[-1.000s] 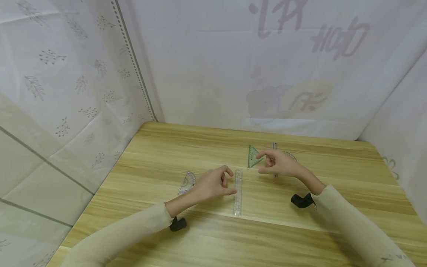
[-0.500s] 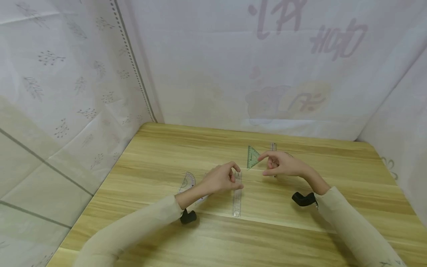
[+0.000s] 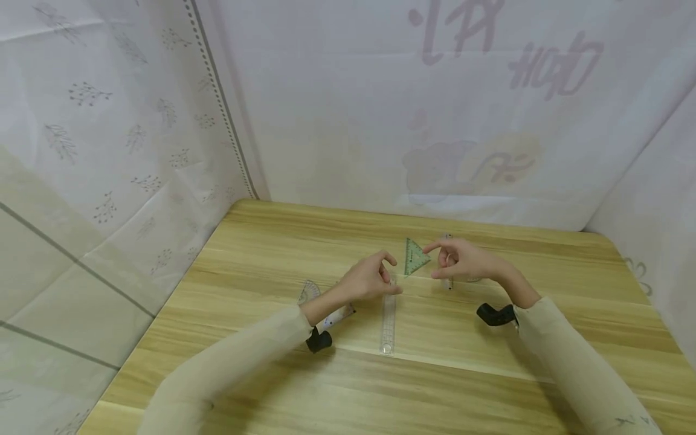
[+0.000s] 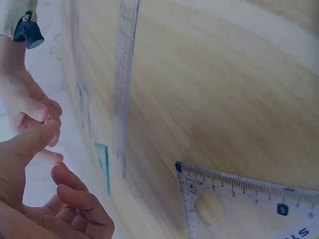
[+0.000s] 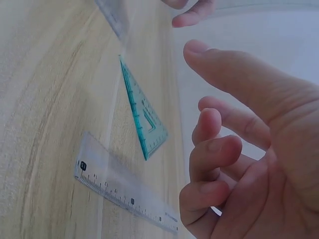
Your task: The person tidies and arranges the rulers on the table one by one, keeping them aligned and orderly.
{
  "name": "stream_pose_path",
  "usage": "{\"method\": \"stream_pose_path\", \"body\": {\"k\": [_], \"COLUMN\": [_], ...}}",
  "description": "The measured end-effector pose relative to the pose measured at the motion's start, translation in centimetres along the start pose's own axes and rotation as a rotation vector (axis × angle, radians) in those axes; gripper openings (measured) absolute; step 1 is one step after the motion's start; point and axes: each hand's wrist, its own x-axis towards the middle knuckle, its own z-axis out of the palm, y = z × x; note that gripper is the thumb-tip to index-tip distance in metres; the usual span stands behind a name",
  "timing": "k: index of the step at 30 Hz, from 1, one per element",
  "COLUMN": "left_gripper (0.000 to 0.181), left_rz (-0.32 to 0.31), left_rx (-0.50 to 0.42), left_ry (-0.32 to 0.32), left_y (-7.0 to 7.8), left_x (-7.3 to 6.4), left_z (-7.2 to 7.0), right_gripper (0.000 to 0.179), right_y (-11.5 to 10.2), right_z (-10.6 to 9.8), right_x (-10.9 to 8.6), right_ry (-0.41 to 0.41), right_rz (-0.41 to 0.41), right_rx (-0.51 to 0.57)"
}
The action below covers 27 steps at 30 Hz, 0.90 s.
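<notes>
My left hand hovers over the top end of a clear ruler, thumb and forefinger apart and nothing between them. To the right, my right hand hangs above a second clear ruler, likewise holding nothing, its other fingers loosely bent. Between the hands lies a green set square, its right corner close to my right forefinger in the head view. Partly hidden beneath the left forearm is a clear set square. A clear protractor lies left of it.
Another clear protractor is mostly covered by the right hand. Everything lies flat on a wood-grain table. Pale printed cloth hangs behind and along the sides. A dark wrist camera juts below each sleeve.
My left hand has moved right and away from me, uncovering more of the clear set square. The right hand has shifted slightly right. The tools on the table look unmoved.
</notes>
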Motion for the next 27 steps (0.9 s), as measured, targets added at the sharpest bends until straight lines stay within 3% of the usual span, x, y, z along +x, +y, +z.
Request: {"method": "stream_pose_path", "body": {"k": [12,18,27], "left_gripper": [0.058,0.057,0.057], "left_rz": [-0.071,-0.08,-0.083], "left_rx": [0.057,0.072,0.05], "left_ry": [0.05,0.064,0.065], "left_y": [-0.3,-0.2,-0.4], "left_x": [1.6,2.4,3.3], "left_z": [0.3,0.5,1.0], "right_gripper": [0.053,0.056,0.059], "right_y": [0.7,0.8,1.2], "right_z": [-0.7,-1.2,-1.7], "right_x": [0.9,1.5,2.2], "right_ry": [0.021,0.035,0.03], "right_rz": [0.024,0.057,0.043], "right_rx": [-0.001,-0.015,-0.042]}}
